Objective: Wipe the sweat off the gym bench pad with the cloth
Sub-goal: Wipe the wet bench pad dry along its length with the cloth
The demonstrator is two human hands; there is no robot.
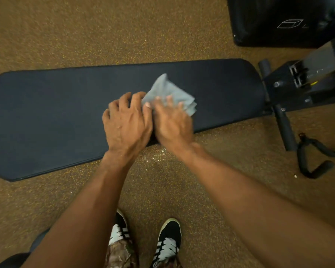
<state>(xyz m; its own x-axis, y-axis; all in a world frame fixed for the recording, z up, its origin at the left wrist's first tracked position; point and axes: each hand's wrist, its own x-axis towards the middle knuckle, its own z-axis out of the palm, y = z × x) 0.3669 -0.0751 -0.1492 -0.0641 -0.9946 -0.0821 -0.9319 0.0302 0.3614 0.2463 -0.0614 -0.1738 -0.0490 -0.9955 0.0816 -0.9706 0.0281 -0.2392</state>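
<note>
Right hand (172, 121) flat, blurred, pressing grey cloth (168, 93) onto bench pad (56, 113); cloth under and beyond its fingertips; left hand (127, 123) alongside, arched, grasping nothing.

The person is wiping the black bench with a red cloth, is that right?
Not quite: the cloth is grey, not red. The head view shows it lying on the black bench pad, with the right hand pressing down on it.

On the speckled brown floor (85, 31) stand a black box-marked cushion (269, 22) far right and, nearer, a looped black handle (300, 157).
</note>
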